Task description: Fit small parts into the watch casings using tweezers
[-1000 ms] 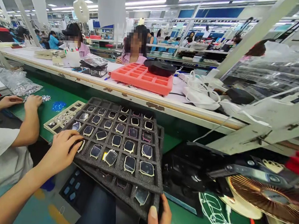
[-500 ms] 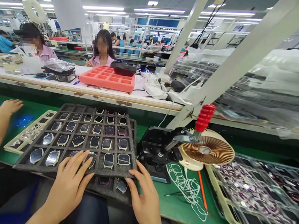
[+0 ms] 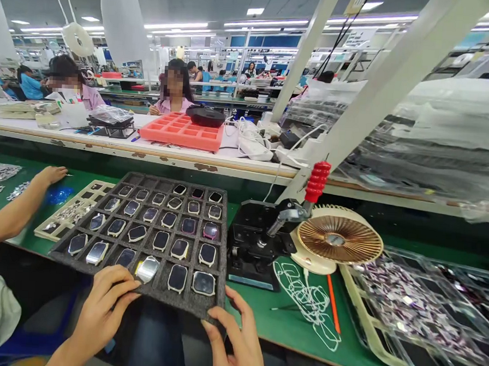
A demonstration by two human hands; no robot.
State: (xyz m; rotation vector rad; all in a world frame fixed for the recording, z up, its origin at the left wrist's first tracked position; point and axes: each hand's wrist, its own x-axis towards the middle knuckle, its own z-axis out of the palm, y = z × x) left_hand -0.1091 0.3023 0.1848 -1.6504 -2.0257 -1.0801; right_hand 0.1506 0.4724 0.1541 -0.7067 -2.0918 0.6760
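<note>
A dark grey foam tray (image 3: pixel 199 307) with several rows of compartments lies before me, its front edge jutting past the bench. Square-faced smartwatches (image 3: pixel 178 278) sit in most of its compartments. My left hand (image 3: pixel 105 301) is closed on the tray's front edge, fingertips just below a watch with a bright, reflective face (image 3: pixel 147 269). At the front right corner, my right hand (image 3: pixel 238 335) grips the tray between thumb and fingers.
A black press with a red handle (image 3: pixel 318 181) stands right of the tray. Beyond are a fan (image 3: pixel 335 239), a white cable (image 3: pixel 304 301) and a tray of small parts (image 3: pixel 418 312). A co-worker's arm (image 3: pixel 22 209) reaches in at left, beside a beige tray (image 3: pixel 47 230).
The foam tray has turned slightly and its front edge has come nearer me. The second tray underneath no longer shows. My left hand has moved from over the watches to the front edge.
</note>
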